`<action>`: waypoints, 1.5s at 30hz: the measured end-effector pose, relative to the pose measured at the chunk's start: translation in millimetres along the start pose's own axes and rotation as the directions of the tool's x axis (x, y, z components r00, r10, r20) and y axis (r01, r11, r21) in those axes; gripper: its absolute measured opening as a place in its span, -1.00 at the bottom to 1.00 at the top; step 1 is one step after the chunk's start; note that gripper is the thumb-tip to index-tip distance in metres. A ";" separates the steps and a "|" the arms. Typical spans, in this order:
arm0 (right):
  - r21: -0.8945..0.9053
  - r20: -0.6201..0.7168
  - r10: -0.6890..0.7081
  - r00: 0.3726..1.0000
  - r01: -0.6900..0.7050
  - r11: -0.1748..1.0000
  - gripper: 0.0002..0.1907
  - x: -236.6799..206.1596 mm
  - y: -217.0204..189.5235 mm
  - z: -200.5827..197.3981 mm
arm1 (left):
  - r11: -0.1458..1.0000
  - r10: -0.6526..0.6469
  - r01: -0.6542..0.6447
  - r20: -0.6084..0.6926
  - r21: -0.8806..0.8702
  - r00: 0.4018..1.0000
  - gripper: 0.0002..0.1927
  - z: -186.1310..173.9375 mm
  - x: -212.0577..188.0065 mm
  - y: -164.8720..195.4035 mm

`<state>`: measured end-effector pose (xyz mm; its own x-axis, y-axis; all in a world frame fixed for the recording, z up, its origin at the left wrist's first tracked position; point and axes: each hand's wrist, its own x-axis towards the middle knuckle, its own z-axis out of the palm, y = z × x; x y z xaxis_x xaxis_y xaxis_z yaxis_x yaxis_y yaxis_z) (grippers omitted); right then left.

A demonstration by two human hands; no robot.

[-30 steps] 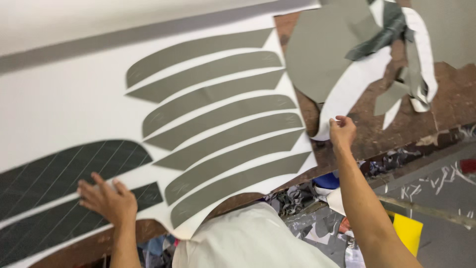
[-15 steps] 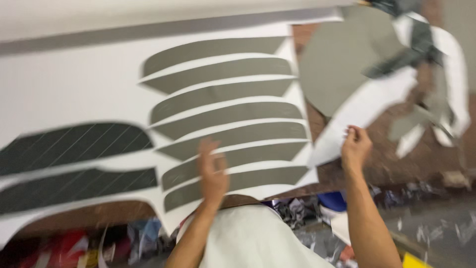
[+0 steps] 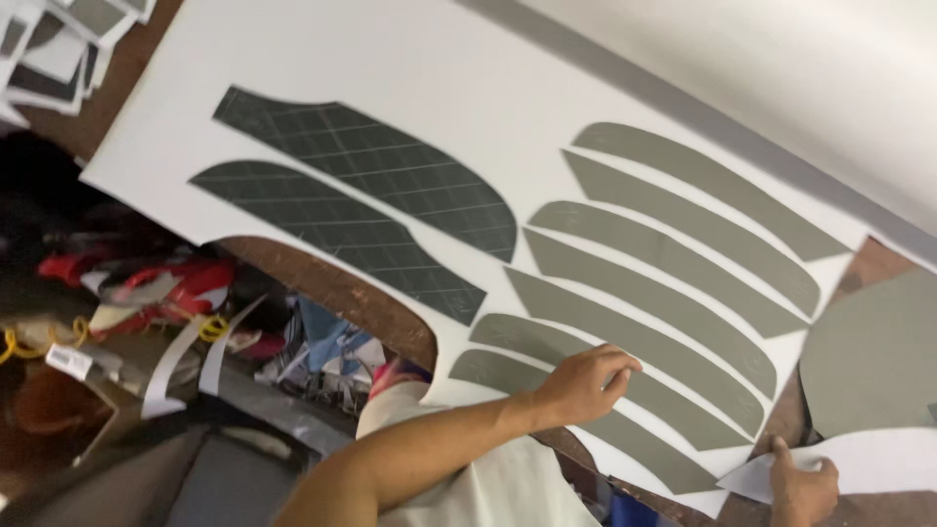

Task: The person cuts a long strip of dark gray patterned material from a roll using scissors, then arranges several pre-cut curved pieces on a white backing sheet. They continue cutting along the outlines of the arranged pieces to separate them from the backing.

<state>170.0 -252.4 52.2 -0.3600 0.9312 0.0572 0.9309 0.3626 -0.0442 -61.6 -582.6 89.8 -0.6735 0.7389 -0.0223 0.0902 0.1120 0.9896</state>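
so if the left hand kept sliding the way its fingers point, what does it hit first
The left hand rests fingers-down on the white sheet, pointing up and right. Going on, it would first cross the next curved grey cut-out strip, just past its fingertips, though these look like flat openings, so nothing blocks it.

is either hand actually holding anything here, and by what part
The right hand pinches a white paper offcut at its left tip. The left hand only presses fingers on the white sheet.

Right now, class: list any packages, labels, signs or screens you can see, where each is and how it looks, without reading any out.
Tag: small white rectangular label with dark print, far left, below the table edge, beside yellow cord.
No packages, signs or screens show.
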 end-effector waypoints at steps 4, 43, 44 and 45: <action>0.141 -0.060 0.126 0.990 -0.116 0.983 -0.20 4.7 -42.1 -8.7 | 0.996 -0.085 0.084 -0.034 -0.035 0.996 -0.75 -51.1 7.7 -28.7; 0.551 0.465 -0.557 0.688 0.267 0.791 -0.66 -14.6 -579.9 9.7 | 0.904 -0.425 0.335 -0.645 -0.266 0.635 -0.71 -578.2 118.7 -118.1; 0.527 0.462 -0.536 0.706 0.267 0.807 -0.69 -12.9 -576.8 8.7 | 0.915 -0.395 0.341 -0.639 -0.214 0.660 -0.74 -581.3 118.6 -116.2; 0.509 0.449 -0.519 0.727 0.269 0.817 -0.72 -10.8 -575.8 7.7 | 0.923 -0.374 0.340 -0.641 -0.183 0.670 -0.76 -584.7 118.6 -114.6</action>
<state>-362.6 -470.9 69.4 -0.7730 0.5054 -0.3835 0.6324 0.5661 -0.5287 -580.7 -896.3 56.9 -0.9554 0.0272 -0.2941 -0.2801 0.2325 0.9314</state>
